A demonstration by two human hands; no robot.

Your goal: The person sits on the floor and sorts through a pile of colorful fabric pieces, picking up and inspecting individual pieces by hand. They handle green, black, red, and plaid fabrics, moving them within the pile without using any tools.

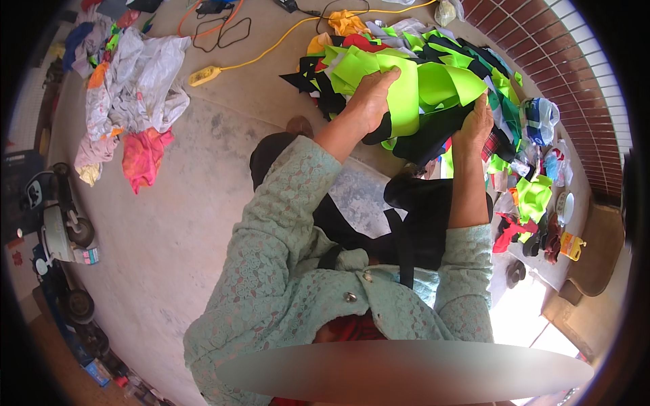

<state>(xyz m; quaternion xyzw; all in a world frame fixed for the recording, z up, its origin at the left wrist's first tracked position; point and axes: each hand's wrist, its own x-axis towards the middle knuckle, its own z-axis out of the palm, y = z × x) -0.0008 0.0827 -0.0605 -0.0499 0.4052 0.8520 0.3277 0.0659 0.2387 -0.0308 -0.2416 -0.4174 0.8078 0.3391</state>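
Bright lime-green fabric pieces (404,101) spread between my two hands, above a big heap of scraps. My left hand (371,100) is closed on their left side, thumb lying over the cloth. My right hand (474,127) grips the curled right edge of the green fabric with its fingertips. Black fabric (433,139) hangs just below, between the hands; whether either hand also holds it I cannot tell. The scrap heap (460,51) behind mixes green, black, red, orange and grey pieces.
A yellow power strip (204,76) and its cord cross the concrete floor (169,237). White plastic bags (142,81) and a pink cloth (145,159) lie at the left. A tiled wall (575,74) borders the right. Wheeled vehicles (68,230) line the far left.
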